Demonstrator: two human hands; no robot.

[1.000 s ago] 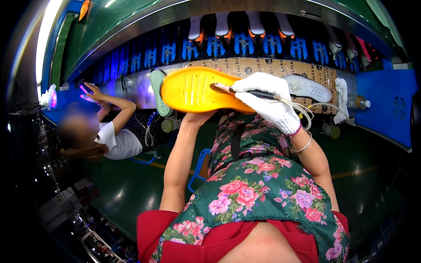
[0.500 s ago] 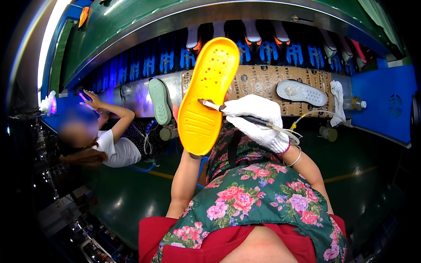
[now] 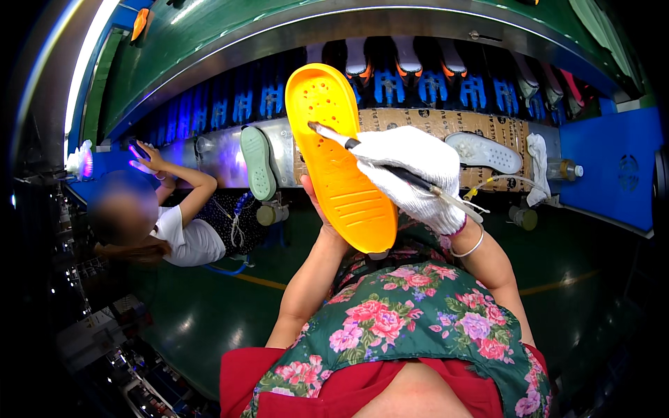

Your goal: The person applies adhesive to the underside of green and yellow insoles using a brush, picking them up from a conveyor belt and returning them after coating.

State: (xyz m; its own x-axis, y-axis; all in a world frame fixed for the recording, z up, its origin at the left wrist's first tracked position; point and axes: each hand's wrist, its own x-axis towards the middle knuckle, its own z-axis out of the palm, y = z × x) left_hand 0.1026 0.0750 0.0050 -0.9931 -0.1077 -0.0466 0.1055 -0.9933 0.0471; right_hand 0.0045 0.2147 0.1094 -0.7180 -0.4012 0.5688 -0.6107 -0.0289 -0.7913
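The bare left hand [image 3: 315, 209] grips the big orange rubber shoe sole [image 3: 339, 157] upright from behind, so the white-gloved right hand [image 3: 417, 174], closed around a thin brush [image 3: 362, 149], should stroke slowly and gently.

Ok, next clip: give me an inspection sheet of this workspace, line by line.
Surface: brown cardboard-lined bench ahead, curved by the lens.
Job's things: orange shoe sole held upright; thin brush-like tool with its tip on the sole.
Clutter: white sole, white cloth, small bottle, green sole standing at the bench edge.
Grippers: left hand bare, behind the sole; right hand in a white glove, gripping the tool.
Cables: thin tube running from the tool.
Surroundings: blue racks of shoes; a seated person; green floor.
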